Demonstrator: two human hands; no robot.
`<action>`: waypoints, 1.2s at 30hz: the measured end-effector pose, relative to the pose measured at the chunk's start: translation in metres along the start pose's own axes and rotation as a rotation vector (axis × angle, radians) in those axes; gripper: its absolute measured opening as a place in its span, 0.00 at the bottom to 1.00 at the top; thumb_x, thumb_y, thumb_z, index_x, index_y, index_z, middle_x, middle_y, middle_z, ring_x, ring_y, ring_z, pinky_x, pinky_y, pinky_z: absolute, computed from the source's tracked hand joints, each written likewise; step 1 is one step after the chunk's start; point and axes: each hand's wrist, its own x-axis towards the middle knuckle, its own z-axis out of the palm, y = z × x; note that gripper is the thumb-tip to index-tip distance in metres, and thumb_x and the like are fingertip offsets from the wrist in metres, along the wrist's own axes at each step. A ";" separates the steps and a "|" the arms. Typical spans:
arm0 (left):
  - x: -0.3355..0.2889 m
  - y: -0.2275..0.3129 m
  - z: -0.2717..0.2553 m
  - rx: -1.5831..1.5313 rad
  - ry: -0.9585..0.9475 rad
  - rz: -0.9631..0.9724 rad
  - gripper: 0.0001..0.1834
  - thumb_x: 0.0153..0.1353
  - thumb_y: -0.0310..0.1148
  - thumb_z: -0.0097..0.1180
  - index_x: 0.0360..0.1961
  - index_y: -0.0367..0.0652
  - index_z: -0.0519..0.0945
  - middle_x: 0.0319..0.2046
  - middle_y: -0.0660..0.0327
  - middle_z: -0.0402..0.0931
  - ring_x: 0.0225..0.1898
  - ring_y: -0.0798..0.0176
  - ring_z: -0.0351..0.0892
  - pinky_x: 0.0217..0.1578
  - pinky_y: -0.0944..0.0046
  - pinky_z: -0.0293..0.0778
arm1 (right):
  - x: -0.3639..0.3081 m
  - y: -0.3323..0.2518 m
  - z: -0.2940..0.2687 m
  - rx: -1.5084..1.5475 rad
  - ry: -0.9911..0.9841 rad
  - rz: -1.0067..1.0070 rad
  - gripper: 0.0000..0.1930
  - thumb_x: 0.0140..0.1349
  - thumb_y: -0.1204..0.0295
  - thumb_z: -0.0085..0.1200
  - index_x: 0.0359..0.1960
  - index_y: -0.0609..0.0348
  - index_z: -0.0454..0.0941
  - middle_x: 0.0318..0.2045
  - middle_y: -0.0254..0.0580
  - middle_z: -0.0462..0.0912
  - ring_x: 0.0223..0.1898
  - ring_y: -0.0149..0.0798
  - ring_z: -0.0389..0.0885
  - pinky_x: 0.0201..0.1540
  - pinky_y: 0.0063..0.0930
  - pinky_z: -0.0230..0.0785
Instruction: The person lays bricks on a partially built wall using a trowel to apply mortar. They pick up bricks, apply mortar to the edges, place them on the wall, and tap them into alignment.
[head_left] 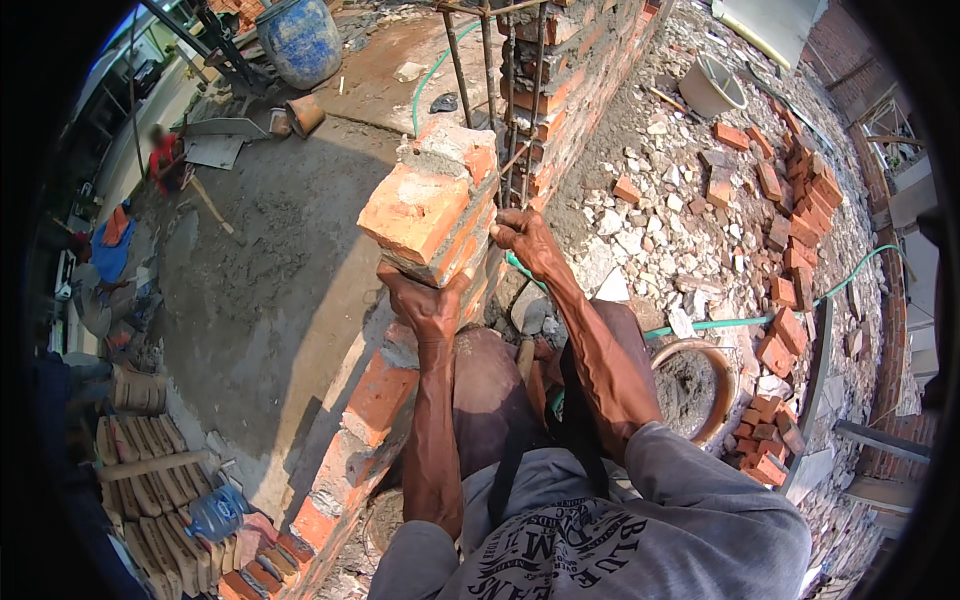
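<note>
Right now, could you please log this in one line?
left hand: at top brick; right hand: beside brickwork, hold unclear; bucket: on rubble

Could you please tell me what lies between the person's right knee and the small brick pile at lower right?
The head view shows a round tub of grey mortar-like material between the right knee and the small brick pile.

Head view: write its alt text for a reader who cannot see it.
Bare-handed work at a part-built brick wall: the person's left hand touches the near end of its raised section, and the right hand is beside that section's right side. Rubble and loose bricks lie to the right; a blue drum is at upper left.
</note>
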 end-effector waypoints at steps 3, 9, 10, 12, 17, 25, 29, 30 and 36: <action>-0.001 -0.002 0.000 0.038 0.001 -0.008 0.43 0.33 0.29 0.74 0.50 0.36 0.61 0.45 0.47 0.70 0.45 0.51 0.72 0.49 0.49 0.68 | 0.000 0.001 -0.001 0.008 0.023 0.013 0.19 0.63 0.64 0.58 0.48 0.70 0.79 0.28 0.42 0.81 0.29 0.34 0.75 0.36 0.40 0.73; 0.001 -0.017 -0.001 0.050 0.005 0.169 0.39 0.34 0.31 0.75 0.47 0.36 0.64 0.42 0.48 0.71 0.41 0.51 0.72 0.45 0.48 0.69 | -0.001 0.003 0.003 0.036 0.059 0.018 0.21 0.63 0.65 0.59 0.49 0.72 0.78 0.31 0.46 0.82 0.32 0.36 0.79 0.38 0.39 0.74; 0.001 -0.018 -0.001 0.044 0.002 0.156 0.39 0.34 0.31 0.75 0.47 0.36 0.65 0.41 0.48 0.71 0.40 0.49 0.72 0.44 0.48 0.69 | -0.001 0.001 0.003 0.025 0.054 0.027 0.21 0.62 0.65 0.59 0.49 0.72 0.78 0.32 0.48 0.83 0.34 0.38 0.80 0.40 0.39 0.75; 0.003 -0.018 -0.001 0.069 -0.009 0.113 0.38 0.34 0.33 0.75 0.47 0.36 0.66 0.41 0.48 0.72 0.39 0.47 0.72 0.43 0.47 0.69 | -0.002 -0.003 0.002 -0.003 0.039 0.033 0.22 0.62 0.65 0.59 0.50 0.73 0.77 0.34 0.51 0.84 0.36 0.39 0.82 0.42 0.39 0.76; 0.005 -0.020 -0.002 0.129 -0.036 0.082 0.40 0.34 0.36 0.76 0.49 0.35 0.67 0.40 0.48 0.73 0.39 0.41 0.72 0.42 0.47 0.70 | -0.005 -0.019 -0.005 0.081 -0.032 0.103 0.27 0.63 0.64 0.57 0.55 0.77 0.72 0.50 0.66 0.78 0.51 0.57 0.79 0.51 0.48 0.74; 0.006 -0.048 0.003 0.483 -0.038 0.325 0.47 0.33 0.43 0.79 0.54 0.35 0.68 0.43 0.48 0.76 0.43 0.43 0.76 0.44 0.48 0.72 | -0.001 -0.011 -0.005 0.005 0.005 0.027 0.20 0.63 0.66 0.58 0.50 0.71 0.78 0.37 0.50 0.82 0.37 0.41 0.80 0.43 0.38 0.75; 0.008 -0.055 0.000 0.496 -0.115 0.339 0.46 0.35 0.41 0.79 0.53 0.32 0.66 0.43 0.47 0.77 0.44 0.44 0.76 0.46 0.50 0.72 | -0.002 -0.001 0.000 -0.018 0.044 -0.008 0.16 0.65 0.66 0.57 0.47 0.68 0.81 0.28 0.37 0.80 0.29 0.30 0.74 0.36 0.32 0.72; 0.008 -0.055 -0.001 0.492 -0.134 0.288 0.47 0.36 0.45 0.78 0.54 0.33 0.68 0.45 0.50 0.78 0.45 0.46 0.76 0.46 0.52 0.72 | -0.003 -0.001 0.002 0.033 0.025 -0.046 0.16 0.66 0.66 0.56 0.46 0.68 0.81 0.27 0.35 0.79 0.28 0.30 0.71 0.34 0.32 0.70; 0.008 -0.037 -0.004 0.277 -0.172 0.085 0.47 0.38 0.52 0.78 0.54 0.34 0.71 0.46 0.52 0.78 0.48 0.51 0.75 0.48 0.55 0.73 | -0.007 -0.011 0.000 0.082 0.026 -0.095 0.16 0.68 0.64 0.54 0.39 0.69 0.80 0.22 0.33 0.74 0.25 0.27 0.65 0.30 0.31 0.66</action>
